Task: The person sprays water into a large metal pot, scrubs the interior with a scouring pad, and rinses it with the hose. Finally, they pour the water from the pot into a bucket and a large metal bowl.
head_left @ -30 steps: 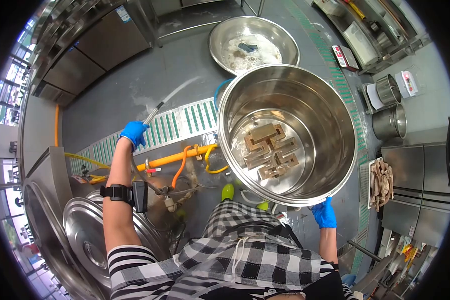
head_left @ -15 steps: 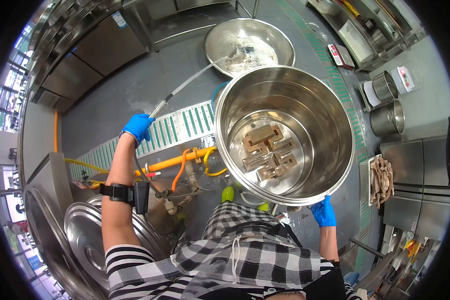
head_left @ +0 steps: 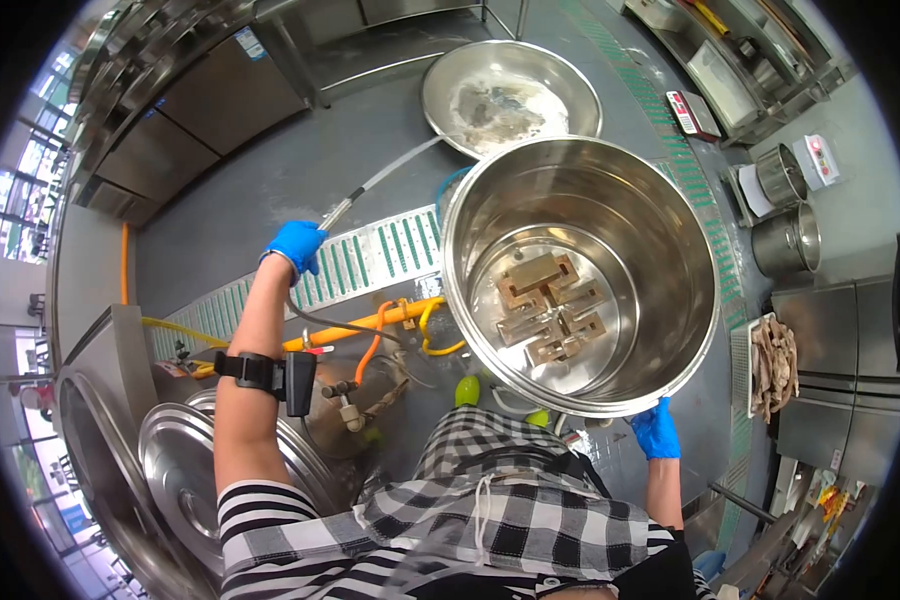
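- Grey floor [head_left: 220, 190]: water [head_left: 400, 163] jetted toward the far round steel basin [head_left: 560, 78].
- Left blue-gloved hand [head_left: 296, 246] clasped a silvery nozzle [head_left: 337, 213].
- Right blue-gloved hand [head_left: 657, 430] seemingly pinched the deep steel pot [head_left: 665, 240].

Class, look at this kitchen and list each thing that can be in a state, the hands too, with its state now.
Left hand: closed around the hose.
Right hand: at the pot's rim, grip partly hidden.
Hose: running, stream reaching the basin.
Basin: uncovered, wet inside.
Pot: uncovered.
Metal piece: brown-stained, inside the pot.
Round lids: off the pot.
Tray: heaped.
Cabinet doors: shut.
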`<state>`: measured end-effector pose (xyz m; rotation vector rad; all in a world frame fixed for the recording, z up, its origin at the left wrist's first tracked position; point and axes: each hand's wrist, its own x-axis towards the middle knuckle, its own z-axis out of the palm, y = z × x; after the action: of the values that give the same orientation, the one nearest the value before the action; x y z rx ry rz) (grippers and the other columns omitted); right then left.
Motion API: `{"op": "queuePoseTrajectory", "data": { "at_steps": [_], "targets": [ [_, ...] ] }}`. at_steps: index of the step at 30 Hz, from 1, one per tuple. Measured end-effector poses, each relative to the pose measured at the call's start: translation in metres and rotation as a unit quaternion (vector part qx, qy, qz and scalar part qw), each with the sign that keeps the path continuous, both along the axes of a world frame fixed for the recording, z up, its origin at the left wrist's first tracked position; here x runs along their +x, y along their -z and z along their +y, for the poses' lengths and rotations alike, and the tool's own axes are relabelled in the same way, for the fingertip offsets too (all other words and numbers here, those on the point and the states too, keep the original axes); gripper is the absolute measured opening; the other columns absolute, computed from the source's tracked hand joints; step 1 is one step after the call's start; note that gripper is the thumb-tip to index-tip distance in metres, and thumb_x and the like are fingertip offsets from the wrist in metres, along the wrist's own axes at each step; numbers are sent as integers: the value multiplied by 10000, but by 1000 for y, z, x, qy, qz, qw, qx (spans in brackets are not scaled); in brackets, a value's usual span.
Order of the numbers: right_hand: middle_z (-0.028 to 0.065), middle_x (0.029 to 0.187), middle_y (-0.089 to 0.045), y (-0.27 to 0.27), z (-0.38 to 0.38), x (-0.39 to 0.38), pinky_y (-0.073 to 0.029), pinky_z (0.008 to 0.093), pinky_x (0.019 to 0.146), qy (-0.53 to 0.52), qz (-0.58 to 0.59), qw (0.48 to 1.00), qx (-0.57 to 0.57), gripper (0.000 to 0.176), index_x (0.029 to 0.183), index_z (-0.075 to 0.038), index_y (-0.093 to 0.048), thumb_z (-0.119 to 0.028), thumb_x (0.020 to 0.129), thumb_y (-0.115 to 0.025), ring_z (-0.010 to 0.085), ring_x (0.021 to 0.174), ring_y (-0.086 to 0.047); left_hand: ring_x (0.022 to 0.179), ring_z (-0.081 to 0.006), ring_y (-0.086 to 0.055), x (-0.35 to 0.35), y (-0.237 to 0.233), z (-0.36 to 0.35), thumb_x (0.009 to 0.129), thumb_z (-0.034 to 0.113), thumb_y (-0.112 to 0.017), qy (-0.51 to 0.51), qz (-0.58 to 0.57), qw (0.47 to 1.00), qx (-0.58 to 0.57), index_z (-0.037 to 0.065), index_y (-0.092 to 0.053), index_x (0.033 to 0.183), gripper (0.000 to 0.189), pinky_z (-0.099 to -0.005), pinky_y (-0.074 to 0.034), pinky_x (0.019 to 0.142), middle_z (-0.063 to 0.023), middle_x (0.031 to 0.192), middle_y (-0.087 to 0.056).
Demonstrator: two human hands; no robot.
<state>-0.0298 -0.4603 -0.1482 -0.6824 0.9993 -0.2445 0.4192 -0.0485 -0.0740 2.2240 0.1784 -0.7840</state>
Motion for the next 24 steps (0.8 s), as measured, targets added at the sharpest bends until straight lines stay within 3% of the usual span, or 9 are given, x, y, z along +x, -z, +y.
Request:
{"op": "queuePoseTrajectory", "data": {
  "at_steps": [12, 13, 14, 16, 18, 19, 22, 23, 24],
  "targets": [
    [81, 1218, -342, 14, -10, -13, -273, 381, 918, -58, -91, 994, 29, 473, 1190, -43, -298, -336, 827, -374, 232, 1090, -357, 418, -184, -488, 14, 15, 9, 742, 156, -497, 59, -18, 996, 62, 13, -560, 903, 225, -286, -418, 388, -81, 553, -469],
    [79, 1221, -338, 12, -10, -13, -267, 382, 923, -67, -90, 993, 40, 487, 1194, -46, -294, -349, 823, -378, 230, 1090, -357, 461, -215, -518, 21, 37, 22, 736, 166, -503, 256, -170, 944, 124, 17, -561, 893, 225, -300, -437, 442, -105, 599, -508],
    [78, 1224, -335, 12, -11, -14, -260, 383, 927, -79, -90, 991, 54, 501, 1199, -49, -290, -361, 818, -381, 227, 1091, -357, 503, -246, -548, 28, 48, 38, 729, 176, -509, 437, -303, 826, 188, 21, -562, 883, 226, -315, -456, 496, -130, 645, -547],
    [79, 1221, -337, 10, -10, -9, -276, 388, 916, -103, -109, 988, 35, 520, 1201, -52, -286, -381, 811, -388, 229, 1089, -360, 600, -275, -572, 13, 14, 11, 731, 205, -496, 266, -135, 934, 196, 17, -559, 868, 241, -321, -459, 574, -153, 752, -573],
    [90, 1220, -334, 33, -27, -26, -301, 397, 898, -86, -44, 995, 8, 522, 1205, -51, -276, -384, 816, -378, 241, 1088, -360, 605, -258, -571, 14, 13, 10, 740, 233, -476, 279, -122, 933, 193, 5, -556, 849, 265, -328, -457, 565, -161, 757, -573],
    [96, 1207, -349, 39, -33, -30, -320, 402, 882, -81, -16, 997, -3, 501, 1197, -49, -289, -377, 825, -361, 251, 1080, -367, 627, -247, -569, 12, 7, 5, 738, 223, -476, 172, -51, 971, 155, -2, -551, 850, 262, -330, -457, 585, -165, 764, -572],
    [94, 1195, -366, 23, -20, -19, -319, 404, 881, -80, -63, 995, 20, 486, 1188, -50, -307, -377, 830, -345, 250, 1073, -374, 660, -243, -566, 12, 10, 13, 731, 210, -489, 238, -135, 944, 184, 16, -552, 875, 250, -329, -455, 605, -162, 792, -572],
    [96, 1191, -371, 20, -17, -18, -313, 415, 882, -75, -67, 995, 25, 486, 1184, -44, -312, -379, 832, -336, 253, 1074, -373, 724, -258, -557, 18, 22, 24, 720, 193, -509, 342, -166, 896, 231, 46, -552, 916, 248, -330, -453, 633, -153, 838, -566],
    [100, 1197, -363, 28, -22, -25, -309, 426, 882, -71, -64, 995, 41, 490, 1184, -36, -308, -377, 832, -336, 257, 1076, -371, 764, -257, -548, 18, 20, 23, 712, 182, -525, 255, -104, 945, 177, 70, -551, 943, 259, -336, -451, 651, -141, 871, -561]
  ]
}}
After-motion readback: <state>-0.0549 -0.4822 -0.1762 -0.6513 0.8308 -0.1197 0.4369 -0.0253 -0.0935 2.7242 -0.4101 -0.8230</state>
